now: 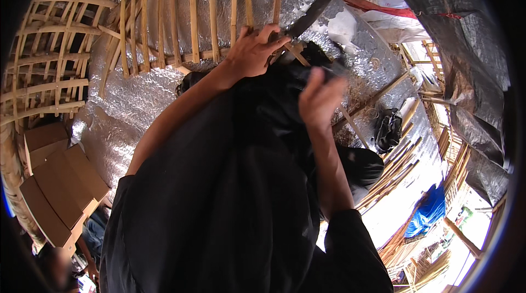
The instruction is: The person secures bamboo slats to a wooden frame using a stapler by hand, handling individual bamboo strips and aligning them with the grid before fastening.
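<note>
My left hand (253, 54) is closed at the base of a dark-bladed machete (315, 12), whose blade points up and to the right. The machete's handle is mostly hidden by my fingers. A narrow bamboo strip (297, 55) starts close to those fingertips and slants down to the right, with its lower length (355, 127) showing past my right wrist. My right hand (322, 98) is over the strip, smeared by motion. Whether its fingers grip the strip cannot be made out.
Silvery foil sheeting (131, 101) covers the floor around me. Upright bamboo slats (194, 16) stand ahead, and a woven lattice (60, 35) is at left. Cardboard boxes (63, 186) lie lower left. Right are a black object (388, 130), several bamboo sticks (392, 175) and blue sheeting (428, 212).
</note>
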Action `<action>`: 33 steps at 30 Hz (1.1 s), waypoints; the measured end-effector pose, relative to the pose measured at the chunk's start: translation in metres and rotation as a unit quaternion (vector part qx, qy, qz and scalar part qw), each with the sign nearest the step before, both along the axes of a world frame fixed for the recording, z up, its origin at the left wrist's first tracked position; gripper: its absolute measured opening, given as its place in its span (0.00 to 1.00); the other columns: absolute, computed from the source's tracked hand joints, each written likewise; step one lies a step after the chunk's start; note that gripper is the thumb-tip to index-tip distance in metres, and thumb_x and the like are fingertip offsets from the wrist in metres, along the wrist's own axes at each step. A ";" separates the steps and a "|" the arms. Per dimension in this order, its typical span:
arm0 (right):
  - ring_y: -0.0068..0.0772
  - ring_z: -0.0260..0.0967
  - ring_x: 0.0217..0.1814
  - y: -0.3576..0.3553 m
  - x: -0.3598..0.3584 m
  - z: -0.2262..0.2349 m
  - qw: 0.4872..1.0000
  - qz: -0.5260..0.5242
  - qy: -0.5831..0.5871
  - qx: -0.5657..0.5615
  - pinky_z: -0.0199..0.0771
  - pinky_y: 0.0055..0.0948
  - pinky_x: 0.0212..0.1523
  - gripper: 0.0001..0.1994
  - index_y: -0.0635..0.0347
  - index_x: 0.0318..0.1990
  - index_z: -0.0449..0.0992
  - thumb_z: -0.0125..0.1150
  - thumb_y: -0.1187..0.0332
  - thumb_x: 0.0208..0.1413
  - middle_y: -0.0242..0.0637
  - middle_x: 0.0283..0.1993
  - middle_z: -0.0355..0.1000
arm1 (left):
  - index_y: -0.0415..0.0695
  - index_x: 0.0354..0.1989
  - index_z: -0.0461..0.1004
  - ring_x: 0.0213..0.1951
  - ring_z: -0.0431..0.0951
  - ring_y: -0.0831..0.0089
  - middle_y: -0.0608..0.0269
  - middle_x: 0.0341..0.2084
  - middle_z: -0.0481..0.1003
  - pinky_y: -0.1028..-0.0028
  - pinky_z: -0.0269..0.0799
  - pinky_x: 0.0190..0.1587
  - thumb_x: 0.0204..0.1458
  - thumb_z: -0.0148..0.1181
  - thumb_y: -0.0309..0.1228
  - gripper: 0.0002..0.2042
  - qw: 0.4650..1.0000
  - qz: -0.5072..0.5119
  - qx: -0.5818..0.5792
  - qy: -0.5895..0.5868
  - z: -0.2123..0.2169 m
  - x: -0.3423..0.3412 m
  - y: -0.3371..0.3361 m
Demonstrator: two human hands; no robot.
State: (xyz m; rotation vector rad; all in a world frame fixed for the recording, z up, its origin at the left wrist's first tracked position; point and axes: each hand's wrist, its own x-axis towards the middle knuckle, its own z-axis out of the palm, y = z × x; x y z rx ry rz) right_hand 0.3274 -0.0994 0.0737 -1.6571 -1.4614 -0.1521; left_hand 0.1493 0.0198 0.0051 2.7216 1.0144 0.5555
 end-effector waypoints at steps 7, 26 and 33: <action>0.71 0.77 0.32 0.000 -0.003 0.019 0.995 0.000 0.078 -0.053 0.75 0.55 0.27 0.16 0.69 0.48 0.67 0.58 0.62 0.70 0.63 0.28 0.75 | 0.63 0.69 0.71 0.55 0.77 0.61 0.60 0.61 0.65 0.54 0.66 0.54 0.46 0.72 0.31 0.37 1.000 -0.011 0.004 -0.012 0.006 -0.017 -0.011; 0.74 0.75 0.34 -0.018 0.012 0.068 0.977 0.059 0.153 -0.139 0.72 0.59 0.30 0.15 0.68 0.47 0.66 0.58 0.63 0.70 0.63 0.28 0.74 | 0.56 0.70 0.69 0.57 0.76 0.62 0.62 0.64 0.63 0.52 0.64 0.55 0.48 0.71 0.31 0.36 0.997 -0.007 -0.077 0.005 0.019 -0.009 -0.015; 0.76 0.74 0.34 -0.022 0.004 -0.022 0.962 0.047 0.102 -0.247 0.71 0.65 0.32 0.17 0.66 0.48 0.65 0.59 0.60 0.69 0.66 0.29 0.75 | 0.58 0.70 0.71 0.59 0.76 0.63 0.61 0.67 0.63 0.52 0.65 0.57 0.52 0.69 0.31 0.33 0.996 -0.079 0.031 -0.036 -0.012 -0.036 0.008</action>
